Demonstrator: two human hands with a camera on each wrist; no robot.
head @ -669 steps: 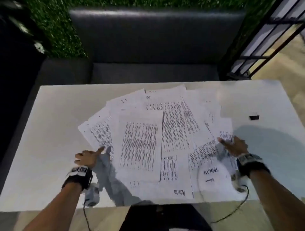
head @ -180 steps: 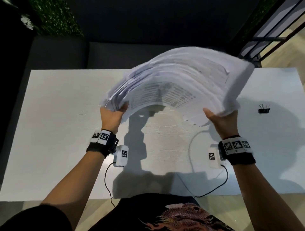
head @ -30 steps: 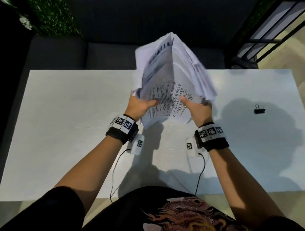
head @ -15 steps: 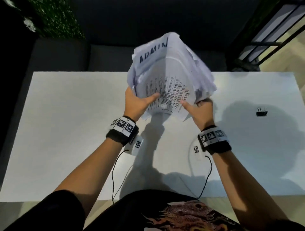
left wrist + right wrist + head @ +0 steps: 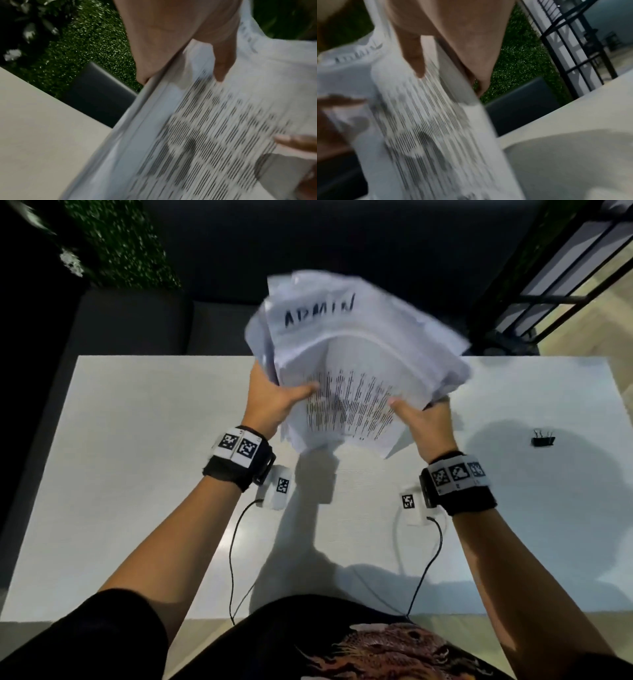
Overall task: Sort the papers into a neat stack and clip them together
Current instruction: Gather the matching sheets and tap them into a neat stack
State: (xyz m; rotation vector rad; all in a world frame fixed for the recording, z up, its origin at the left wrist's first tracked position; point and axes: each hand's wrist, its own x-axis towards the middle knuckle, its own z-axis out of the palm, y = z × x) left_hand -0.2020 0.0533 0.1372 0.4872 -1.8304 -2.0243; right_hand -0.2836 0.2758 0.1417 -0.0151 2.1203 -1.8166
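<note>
Papers (image 5: 352, 364): print blurred, unreadable; fingers of both hands hidden behind them. Binder clip (image 5: 543, 438): too small for detail.

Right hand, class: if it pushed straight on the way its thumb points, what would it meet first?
The right hand already grips the papers, thumb pointing inward across the printed top sheet. Going on, it would probably reach the left hand first; depth is unclear.

Light falls from above and ahead, leaving the white desk (image 5: 137, 474) bright while the surroundings sink into near black. Hard dark shadows of arms and papers (image 5: 356, 364) spread toward the viewer. The raised papers smear with motion blur, worst in both wrist views, where print becomes streaks. Straight edges bow at the head view's margins.
</note>
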